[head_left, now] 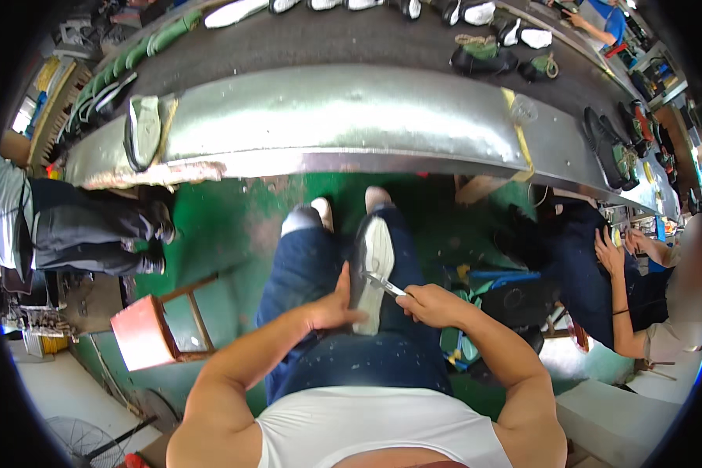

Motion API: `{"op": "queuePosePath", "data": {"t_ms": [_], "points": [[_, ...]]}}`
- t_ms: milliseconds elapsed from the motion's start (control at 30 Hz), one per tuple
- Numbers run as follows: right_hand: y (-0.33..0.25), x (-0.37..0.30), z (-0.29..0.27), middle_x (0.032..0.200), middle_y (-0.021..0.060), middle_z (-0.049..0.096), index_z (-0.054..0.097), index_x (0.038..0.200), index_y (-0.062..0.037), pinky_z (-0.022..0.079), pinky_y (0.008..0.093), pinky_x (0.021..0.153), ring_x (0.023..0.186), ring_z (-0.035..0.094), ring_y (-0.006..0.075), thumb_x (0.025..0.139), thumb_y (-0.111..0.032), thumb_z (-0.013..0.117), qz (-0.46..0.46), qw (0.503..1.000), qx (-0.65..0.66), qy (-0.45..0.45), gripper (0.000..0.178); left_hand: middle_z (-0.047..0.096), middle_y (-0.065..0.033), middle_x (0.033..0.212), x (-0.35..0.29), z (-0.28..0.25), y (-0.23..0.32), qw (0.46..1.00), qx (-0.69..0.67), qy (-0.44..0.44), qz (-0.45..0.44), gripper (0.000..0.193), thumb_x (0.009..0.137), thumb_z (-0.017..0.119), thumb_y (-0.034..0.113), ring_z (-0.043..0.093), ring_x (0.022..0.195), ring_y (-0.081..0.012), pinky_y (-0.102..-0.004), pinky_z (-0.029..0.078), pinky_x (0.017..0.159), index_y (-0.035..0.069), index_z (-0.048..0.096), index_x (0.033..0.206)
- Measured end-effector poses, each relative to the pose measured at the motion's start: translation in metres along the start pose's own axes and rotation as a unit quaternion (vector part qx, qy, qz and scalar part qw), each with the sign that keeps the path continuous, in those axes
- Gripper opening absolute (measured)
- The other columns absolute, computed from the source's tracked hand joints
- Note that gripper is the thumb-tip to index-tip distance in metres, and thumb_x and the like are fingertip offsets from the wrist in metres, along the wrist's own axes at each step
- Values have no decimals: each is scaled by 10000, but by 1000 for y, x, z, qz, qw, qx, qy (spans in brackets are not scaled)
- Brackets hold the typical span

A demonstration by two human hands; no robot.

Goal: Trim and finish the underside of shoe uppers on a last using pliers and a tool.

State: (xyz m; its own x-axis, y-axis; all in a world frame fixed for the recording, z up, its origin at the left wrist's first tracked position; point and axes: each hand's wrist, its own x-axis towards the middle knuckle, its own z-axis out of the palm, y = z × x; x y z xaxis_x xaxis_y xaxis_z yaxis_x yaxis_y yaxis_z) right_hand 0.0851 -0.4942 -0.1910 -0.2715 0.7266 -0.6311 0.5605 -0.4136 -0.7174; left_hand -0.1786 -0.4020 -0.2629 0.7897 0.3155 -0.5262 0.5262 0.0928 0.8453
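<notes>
A shoe point(378, 243) with its pale sole turned up lies along my thighs, its dark upper showing at the left edge. At its left side is my left hand point(334, 307), fingers stretched along the edge and thumb across the narrow end of the sole, holding it. My right hand point(433, 305) is closed round a slim silver knife point(385, 285). Its tip reaches across to the middle of the sole, near the left edge. The underside of the shoe is hidden against my lap.
Ahead runs a metal-edged bench point(327, 117) with a dark belt point(327, 47) carrying several shoes. A single shoe point(143, 132) stands at its left. A wooden stool point(152, 331) is left of me. Co-workers sit right point(624, 281) and stand left point(78, 226). A fan point(86, 444) is lower left.
</notes>
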Motion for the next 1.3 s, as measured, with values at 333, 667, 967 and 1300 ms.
{"op": "queuePosePath", "data": {"t_ms": [333,667,967,1300], "points": [[-26,45,-90,766,136,695,618,879,30,539,371,648,672,695,233,1052,-388,444,13,996,24,90,484,670,-212,1171,71,-15,9,941,-144,304,-28,660,975,573,513,628,1097,-279,-359,469,970,-66,571,1292],[-101,71,-256,830,152,680,609,967,-41,480,475,730,789,652,373,943,-428,626,-195,801,-268,498,389,679,-126,1185,-31,-161,103,920,-205,317,102,521,938,647,359,629,1081,-198,-344,487,952,-64,627,1241],[-65,172,-365,973,128,651,627,1037,-52,478,441,834,933,633,335,864,-426,718,-161,762,-292,555,422,656,-296,1013,71,-416,296,675,569,467,49,606,921,650,431,628,999,-451,-463,496,906,-72,529,1238],[-69,168,-378,975,139,642,623,1057,-37,485,435,855,968,629,330,862,-420,708,-151,810,-266,501,438,584,-148,1319,226,-543,263,542,702,420,-194,618,968,575,436,553,1239,-297,-471,411,1032,24,466,1415]]}}
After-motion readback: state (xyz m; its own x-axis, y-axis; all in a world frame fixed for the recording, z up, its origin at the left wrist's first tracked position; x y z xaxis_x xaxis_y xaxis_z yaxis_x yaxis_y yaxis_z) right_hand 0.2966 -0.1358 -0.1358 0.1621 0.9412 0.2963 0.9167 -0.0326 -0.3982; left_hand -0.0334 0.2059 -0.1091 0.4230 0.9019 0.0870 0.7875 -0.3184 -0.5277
